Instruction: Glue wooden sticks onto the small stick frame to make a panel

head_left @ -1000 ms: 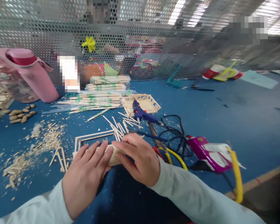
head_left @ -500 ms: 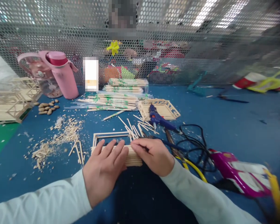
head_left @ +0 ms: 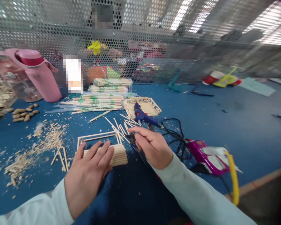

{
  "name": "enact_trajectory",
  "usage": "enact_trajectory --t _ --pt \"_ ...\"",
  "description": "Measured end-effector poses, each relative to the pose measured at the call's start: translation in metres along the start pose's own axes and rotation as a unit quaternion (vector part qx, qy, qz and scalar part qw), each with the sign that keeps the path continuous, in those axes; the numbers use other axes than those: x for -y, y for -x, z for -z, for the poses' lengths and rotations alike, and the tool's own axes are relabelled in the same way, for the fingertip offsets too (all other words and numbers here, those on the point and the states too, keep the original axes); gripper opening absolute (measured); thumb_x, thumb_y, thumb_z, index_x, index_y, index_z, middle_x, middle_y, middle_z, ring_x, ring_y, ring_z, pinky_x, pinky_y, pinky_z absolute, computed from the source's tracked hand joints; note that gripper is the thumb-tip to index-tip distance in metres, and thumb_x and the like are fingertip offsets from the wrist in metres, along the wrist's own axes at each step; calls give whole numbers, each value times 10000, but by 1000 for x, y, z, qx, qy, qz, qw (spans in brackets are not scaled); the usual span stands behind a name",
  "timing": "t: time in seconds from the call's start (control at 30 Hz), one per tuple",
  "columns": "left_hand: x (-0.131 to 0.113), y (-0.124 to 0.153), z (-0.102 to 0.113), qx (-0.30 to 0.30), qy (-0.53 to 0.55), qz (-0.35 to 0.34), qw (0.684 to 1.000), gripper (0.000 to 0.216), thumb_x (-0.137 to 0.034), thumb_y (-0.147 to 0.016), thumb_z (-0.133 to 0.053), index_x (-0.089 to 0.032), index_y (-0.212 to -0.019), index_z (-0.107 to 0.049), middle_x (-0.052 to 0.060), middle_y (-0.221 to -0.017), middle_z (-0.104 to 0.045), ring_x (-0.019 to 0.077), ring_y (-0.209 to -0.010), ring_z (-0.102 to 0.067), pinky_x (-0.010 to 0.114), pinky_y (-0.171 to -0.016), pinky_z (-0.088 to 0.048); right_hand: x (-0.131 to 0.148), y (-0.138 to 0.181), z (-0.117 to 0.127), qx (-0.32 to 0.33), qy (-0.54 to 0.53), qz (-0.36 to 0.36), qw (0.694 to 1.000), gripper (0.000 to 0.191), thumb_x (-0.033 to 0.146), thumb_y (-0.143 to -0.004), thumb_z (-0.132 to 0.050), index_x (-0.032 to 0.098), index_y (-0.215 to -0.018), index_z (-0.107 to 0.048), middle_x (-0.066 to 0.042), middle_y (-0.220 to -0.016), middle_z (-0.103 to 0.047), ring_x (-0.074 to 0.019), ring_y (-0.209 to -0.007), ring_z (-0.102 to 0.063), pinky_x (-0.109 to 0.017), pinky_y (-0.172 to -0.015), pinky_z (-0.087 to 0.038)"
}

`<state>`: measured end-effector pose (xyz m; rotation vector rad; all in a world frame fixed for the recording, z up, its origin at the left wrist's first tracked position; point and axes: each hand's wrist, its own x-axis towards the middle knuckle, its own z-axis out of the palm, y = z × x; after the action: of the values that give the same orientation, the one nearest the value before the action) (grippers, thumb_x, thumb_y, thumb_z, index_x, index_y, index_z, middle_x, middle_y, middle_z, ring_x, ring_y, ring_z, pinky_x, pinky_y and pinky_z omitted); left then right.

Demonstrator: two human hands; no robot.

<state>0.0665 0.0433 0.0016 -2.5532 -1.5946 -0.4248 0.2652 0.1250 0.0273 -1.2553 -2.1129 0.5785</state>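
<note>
My left hand (head_left: 91,170) lies with its fingers spread flat over a panel of pale wooden sticks (head_left: 119,155) set side by side, pressing it to the table. Behind the panel, joined to it or touching it, is a thin rectangular stick frame (head_left: 98,135). My right hand (head_left: 155,145) is curled around dark-jawed pliers (head_left: 131,137), whose handles run beneath the palm and are mostly hidden. Loose sticks (head_left: 121,128) lie just beyond the jaws.
A blue glue gun (head_left: 142,117) rests on a small stick tray (head_left: 156,109). Bagged sticks (head_left: 103,100) lie behind. To the left are wood scraps (head_left: 53,134), peanuts (head_left: 25,113) and a pink bottle (head_left: 43,78). Black cable (head_left: 178,131) and a magenta-white item (head_left: 206,156) lie right.
My right hand has left the stick panel's right end and closed around the pliers, whose jaws have swung left. My left hand stays on the panel. The view has turned right.
</note>
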Motion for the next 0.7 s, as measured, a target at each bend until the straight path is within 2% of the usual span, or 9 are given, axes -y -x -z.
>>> enact_trajectory --t 0.1,0.27,0.33,0.4,0.5,0.57,0.63,0.7 --pt "3 1 -2 -7 -3 -25 1000 400 -254 -903 -380 -203 -1298 -426 62 -1328 -504 291 -1145 -523 536 -946 -342 -1 3 0 4 19 36 999 216 211 -827 -480 168 -858 -689 0 -595 -673 -109 -482 -584 -214 -547 -468" --pt "4 -3 -4 -28 11 -43 999 382 -264 -908 -356 -172 -1263 -462 93 -1292 -542 272 -1113 -552 461 -884 -422 -2 5 -17 39 -26 96 994 211 211 -819 -514 157 -891 -705 -46 -846 -731 -125 -717 -678 -187 -677 -505" --pt "4 -2 -1 -26 13 -40 999 384 -274 -904 -372 -177 -1266 -455 90 -1283 -552 263 -1125 -544 461 -912 -412 -1 6 -20 46 -35 96 994 215 200 -823 -508 160 -891 -709 -40 -844 -734 -124 -741 -685 -180 -701 -510" --pt "7 2 5 -35 19 -33 999 408 -288 -895 -402 -184 -1289 -426 86 -1293 -545 255 -1185 -495 477 -993 -344 -2 6 -21 52 -37 91 994 213 201 -824 -511 165 -883 -713 -36 -844 -735 -127 -747 -690 -182 -706 -516" --pt "16 16 17 -95 43 35 994 479 -258 -879 -432 -182 -1344 -346 101 -1378 -445 244 -1302 -345 480 -1083 -212 -3 6 -21 43 -41 90 994 224 215 -829 -503 185 -888 -716 -24 -853 -736 -134 -748 -693 -186 -683 -526" --pt "22 29 19 -134 67 115 982 536 -249 -867 -448 -171 -1373 -292 120 -1427 -357 247 -1332 -281 458 -1089 -219 -4 5 -21 37 -40 92 994 231 218 -829 -497 196 -894 -717 -19 -860 -735 -139 -754 -694 -193 -685 -531" --pt "25 40 14 -142 83 178 970 599 -289 -856 -474 -161 -1395 -246 137 -1441 -317 264 -1342 -251 456 -1079 -247 -4 5 -20 48 -30 88 995 226 211 -822 -503 199 -895 -717 -19 -867 -734 -146 -768 -695 -202 -706 -535" --pt "25 49 4 -121 90 204 967 626 -304 -860 -468 -176 -1412 -202 137 -1451 -300 282 -1356 -208 492 -1072 -248 -4 5 -20 55 -22 84 995 220 205 -817 -509 202 -893 -716 -16 -869 -734 -149 -777 -694 -207 -719 -537"
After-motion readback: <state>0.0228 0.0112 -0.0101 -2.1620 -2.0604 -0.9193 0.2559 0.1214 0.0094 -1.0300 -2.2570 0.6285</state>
